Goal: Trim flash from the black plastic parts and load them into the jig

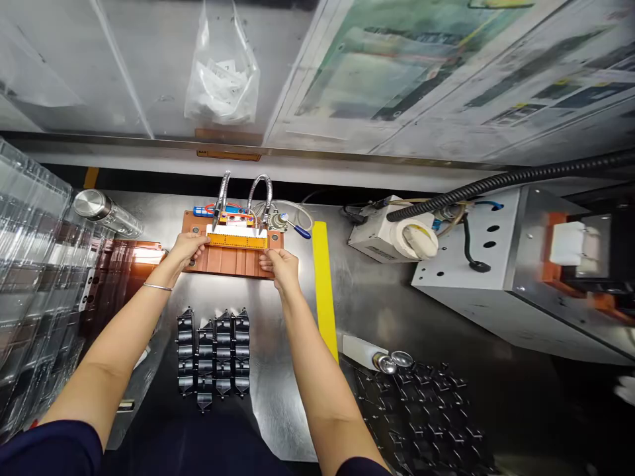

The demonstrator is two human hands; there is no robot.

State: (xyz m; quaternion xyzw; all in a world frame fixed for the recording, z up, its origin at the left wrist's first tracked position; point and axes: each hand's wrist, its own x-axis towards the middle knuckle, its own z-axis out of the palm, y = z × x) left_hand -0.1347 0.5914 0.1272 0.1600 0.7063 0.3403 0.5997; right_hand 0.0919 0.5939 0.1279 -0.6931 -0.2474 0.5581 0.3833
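Note:
My left hand (187, 248) and my right hand (278, 263) reach forward to a brown fixture block (229, 260) on the metal bench. Each hand pinches one end of a long yellow strip (237, 240) lying across the fixture. The fingers of both hands are curled closed on it. Two bent metal nozzles (262, 198) hang over the strip from behind. Between my forearms lie several rows of black plastic parts (213, 354) on the bench.
Stacked clear trays (34, 277) stand at the left, beside a steel bottle (106, 213). A yellow tape line (323, 284) runs down the bench. A white device (391, 235) and a grey perforated box (496, 264) sit right. Loose black parts (426, 413) lie at bottom right.

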